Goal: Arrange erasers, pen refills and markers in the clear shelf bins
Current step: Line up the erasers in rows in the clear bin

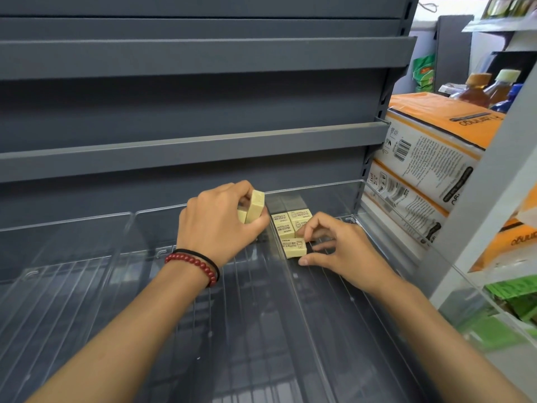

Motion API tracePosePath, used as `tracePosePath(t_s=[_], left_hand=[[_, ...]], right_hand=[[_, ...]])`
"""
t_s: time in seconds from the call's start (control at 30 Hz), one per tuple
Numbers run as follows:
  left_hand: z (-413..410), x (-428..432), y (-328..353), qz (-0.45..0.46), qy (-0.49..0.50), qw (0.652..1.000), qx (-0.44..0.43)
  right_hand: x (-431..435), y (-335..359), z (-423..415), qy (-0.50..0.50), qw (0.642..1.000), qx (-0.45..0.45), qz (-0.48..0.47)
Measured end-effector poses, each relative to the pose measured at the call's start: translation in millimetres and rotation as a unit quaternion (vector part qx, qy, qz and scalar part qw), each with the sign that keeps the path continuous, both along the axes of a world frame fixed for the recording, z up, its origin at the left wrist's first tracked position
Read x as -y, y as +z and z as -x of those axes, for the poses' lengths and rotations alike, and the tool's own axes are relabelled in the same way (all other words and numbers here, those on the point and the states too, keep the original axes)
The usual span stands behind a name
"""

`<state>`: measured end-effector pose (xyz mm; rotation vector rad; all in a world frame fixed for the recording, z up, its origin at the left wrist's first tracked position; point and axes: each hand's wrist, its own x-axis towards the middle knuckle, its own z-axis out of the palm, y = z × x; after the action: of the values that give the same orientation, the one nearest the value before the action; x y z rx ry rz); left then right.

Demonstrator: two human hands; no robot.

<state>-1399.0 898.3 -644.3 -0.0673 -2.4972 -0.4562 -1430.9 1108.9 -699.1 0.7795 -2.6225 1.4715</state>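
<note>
Pinching the bin's (328,301) front eraser (294,248) is the right grip (343,251); left grip (215,225) clutches spare erasers (255,206).

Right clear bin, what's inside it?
Cream erasers in rows at its back; the right hand pinches the front eraser. That hand covers part of the right row.

Cream erasers (292,228) (dark print); red bead bracelet (194,264); grey shelves (189,141).

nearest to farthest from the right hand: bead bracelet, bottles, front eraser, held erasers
1. front eraser, pinched by the right hand
2. held erasers, in the left hand
3. bead bracelet, on the left wrist
4. bottles, far back right
</note>
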Motion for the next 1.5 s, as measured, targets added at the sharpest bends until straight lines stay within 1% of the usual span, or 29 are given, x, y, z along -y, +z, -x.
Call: tracePosePath(t_s=[0.13, 0.33, 0.4, 0.5, 0.57, 0.67, 0.8, 0.9, 0.97, 1.07, 1.13, 1.23, 1.27, 1.33, 1.43, 1.5], left_hand=[[-0.6, -1.2, 0.7, 0.004, -0.006, 1.000, 0.007], [-0.5, -0.5, -0.7, 0.003, -0.012, 1.000, 0.002], [0.0, -0.5, -0.7, 0.003, -0.013, 1.000, 0.001], [0.5, -0.1, -0.7, 0.003, -0.014, 1.000, 0.000], [0.4, 0.3, -0.6, 0.002, -0.013, 1.000, 0.000], [0.3, 0.0, -0.1, 0.002, -0.013, 1.000, 0.002], [0.1, 0.0, -0.5, 0.003, -0.012, 1.000, 0.000], [0.0, 0.2, -1.0, 0.005, -0.015, 1.000, -0.001], [-0.1, 0.7, -1.2, 0.004, -0.014, 1.000, 0.000], [0.3, 0.9, -1.8, 0.002, -0.014, 1.000, 0.005], [0.3, 0.0, -1.9, 0.005, -0.015, 1.000, 0.006], [-0.6, -0.5, -2.5, 0.009, -0.014, 1.000, 0.004], [-0.9, -0.3, -2.7, 0.010, -0.015, 1.000, 0.004], [-1.7, -0.4, -2.1, 0.014, -0.016, 1.000, 0.006], [-2.0, -0.1, -0.7, 0.012, -0.015, 1.000, 0.004], [-2.1, 0.5, -0.7, 0.014, -0.012, 1.000, 0.005]], right_hand=[[-1.7, -0.4, 1.4, -0.029, 0.999, -0.010, -0.017], [-4.1, 0.3, 1.0, -0.014, 1.000, -0.013, -0.013], [-5.5, 3.5, 0.0, -0.012, 1.000, -0.009, 0.007], [-8.3, 10.3, -0.4, -0.027, 0.997, -0.002, 0.073], [-11.2, 13.5, 0.2, -0.020, 0.997, 0.011, 0.079], [-16.6, 11.9, 2.4, 0.000, 0.999, 0.039, 0.014], [-22.3, 6.9, 7.0, -0.016, 0.999, 0.032, -0.026], [-28.9, 6.1, 7.5, -0.020, 0.996, 0.037, -0.083], [-30.1, 4.6, 7.0, -0.037, 0.992, 0.024, -0.122], [-25.2, 5.5, 4.1, -0.090, 0.988, -0.002, -0.129], [-19.5, 6.4, 0.7, -0.107, 0.984, 0.011, -0.144], [-13.9, 5.7, -1.1, -0.105, 0.961, 0.010, -0.258], [-14.5, 5.5, -0.5, -0.105, 0.956, 0.011, -0.275], [-19.2, 7.1, 0.6, -0.106, 0.965, 0.017, -0.241], [-24.1, 11.7, -1.7, -0.079, 0.989, 0.015, -0.126], [-21.1, 14.0, -5.6, -0.056, 0.995, 0.001, -0.078]])
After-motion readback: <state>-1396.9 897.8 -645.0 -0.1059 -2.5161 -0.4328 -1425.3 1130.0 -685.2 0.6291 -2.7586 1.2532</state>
